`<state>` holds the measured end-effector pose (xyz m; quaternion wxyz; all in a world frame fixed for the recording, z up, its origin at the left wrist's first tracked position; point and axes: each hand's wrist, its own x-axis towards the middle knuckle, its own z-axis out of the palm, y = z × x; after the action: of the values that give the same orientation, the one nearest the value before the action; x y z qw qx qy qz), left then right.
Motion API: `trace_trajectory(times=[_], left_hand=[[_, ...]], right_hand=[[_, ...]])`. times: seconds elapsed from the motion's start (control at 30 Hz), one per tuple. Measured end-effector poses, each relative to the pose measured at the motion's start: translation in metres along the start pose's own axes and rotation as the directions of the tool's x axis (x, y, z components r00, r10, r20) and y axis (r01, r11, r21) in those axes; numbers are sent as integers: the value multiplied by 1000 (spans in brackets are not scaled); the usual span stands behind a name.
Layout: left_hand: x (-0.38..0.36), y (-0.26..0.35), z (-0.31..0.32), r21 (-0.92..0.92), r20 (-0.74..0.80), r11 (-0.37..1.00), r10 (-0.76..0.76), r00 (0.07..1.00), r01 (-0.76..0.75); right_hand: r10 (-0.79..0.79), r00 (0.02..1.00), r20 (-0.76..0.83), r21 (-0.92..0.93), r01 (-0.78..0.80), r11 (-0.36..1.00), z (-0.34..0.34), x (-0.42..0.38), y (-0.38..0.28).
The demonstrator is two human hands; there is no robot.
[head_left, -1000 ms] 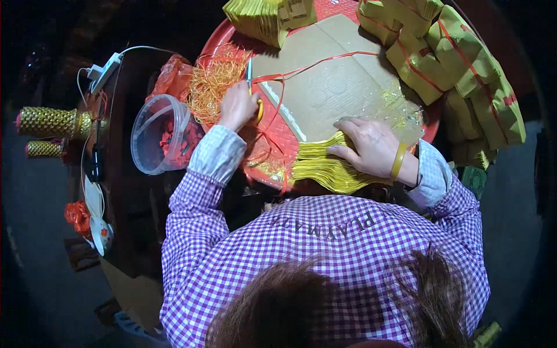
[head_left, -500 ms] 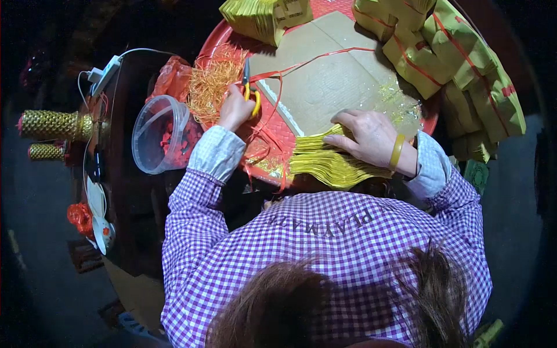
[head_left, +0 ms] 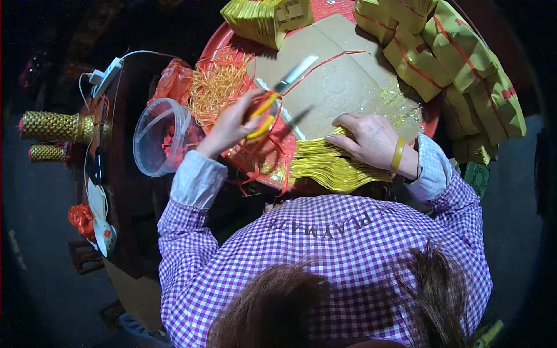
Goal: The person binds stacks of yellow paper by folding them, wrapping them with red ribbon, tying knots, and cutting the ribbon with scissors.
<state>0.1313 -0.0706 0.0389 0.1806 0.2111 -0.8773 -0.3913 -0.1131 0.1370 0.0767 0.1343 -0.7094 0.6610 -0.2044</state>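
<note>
Yellow paper (head_left: 333, 165), a thick stack of folded sheets, lies along the near edge of the board (head_left: 333, 87). Our right grip (head_left: 371, 139) is on the far right part of that paper, thumb over the folds and fingers lapping the far side, so we are pinching the stack's edge between them just at the rim of the board. A yellow band (head_left: 398, 153) rings that wrist. Our left grip (head_left: 237, 123) is curled around the yellow handles of the scissors (head_left: 271, 101), left of the board and apart from the paper. The blades reach out past our fingers, away from us and over the board's left part; they are blurred, and we cannot tell whether they are parted. Near their tips a red ribbon (head_left: 342, 54) crosses the far half of the board. Left of the board we have orange shreds (head_left: 214, 87) and, farther left, a clear tub (head_left: 145, 136) with red bits (head_left: 169, 146). Bundles (head_left: 464, 64) bound in red sit right of the board, a block (head_left: 255, 20) beyond its far left edge. Under the board is a red tray (head_left: 216, 45).
</note>
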Motion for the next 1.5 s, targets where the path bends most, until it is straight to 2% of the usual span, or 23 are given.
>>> trace_trajectory(times=[0.07,0.13,0.27,0.4,0.47,0.5,0.53,0.57,0.63,0.77,0.8,0.83,0.87,0.9,0.93,1.07,1.1,1.17,1.23,1.33,1.4,1.43,1.5], left_hand=[[10,1,22,149,178,976,134,975,-161],[22,9,50,222,283,967,60,957,-126],[26,5,84,72,341,994,52,939,-81],[30,-10,70,110,393,928,287,873,-355],[46,5,49,270,301,950,-239,923,157],[57,-10,46,270,299,950,-240,924,159],[69,-32,45,439,40,898,14,999,-30],[74,-51,48,628,-163,764,317,934,-150],[74,-65,55,644,-131,749,311,941,-158],[89,-66,56,691,-22,695,293,956,-197],[94,-45,48,392,-62,911,168,984,-131],[98,-19,37,42,-57,999,33,998,-31],[100,7,27,-312,-4,946,-94,996,88],[100,27,21,-616,88,760,-192,977,205],[100,42,18,-616,86,761,-191,978,202],[92,90,24,-207,234,948,-193,953,243],[87,92,28,-208,234,948,-192,953,242],[78,89,35,207,-150,977,77,986,-45],[65,86,43,649,-362,749,461,810,-136],[37,83,58,701,-428,713,454,782,-30],[25,79,72,390,-425,902,356,833,-186],[25,79,72,390,-428,902,355,831,-184],[22,78,66,-281,-232,960,-74,970,6]], right_hand=[[30,999,25,-14,-30,999,-1,0,0],[30,999,36,-13,-29,999,-3,0,-1],[32,997,70,5,-32,999,-8,0,-2],[91,969,230,159,-129,979,-19,5,7],[123,950,288,279,-206,938,-25,14,15],[121,950,289,278,-204,939,-22,21,24],[30,975,222,409,-121,904,-15,30,36],[-51,989,141,527,-32,849,-13,39,45],[-14,973,231,705,-158,692,-18,54,52],[9,935,356,801,-310,511,-18,66,58],[48,928,368,789,-339,513,-17,69,59],[84,920,383,774,-369,514,-16,73,58],[119,910,398,759,-399,514,-14,76,57],[153,898,412,744,-429,513,-14,80,55],[152,899,411,743,-427,516,-14,86,52],[-21,995,101,939,-89,331,-18,108,41],[-20,995,101,939,-89,332,-18,108,40],[59,998,33,961,-48,272,-22,106,38],[135,990,-30,976,0,218,-26,106,35],[209,975,-79,989,50,139,-37,108,31],[289,951,-108,994,98,49,-42,109,29],[286,952,-107,994,97,51,-42,109,29],[267,958,-102,995,99,22,-43,112,28]])
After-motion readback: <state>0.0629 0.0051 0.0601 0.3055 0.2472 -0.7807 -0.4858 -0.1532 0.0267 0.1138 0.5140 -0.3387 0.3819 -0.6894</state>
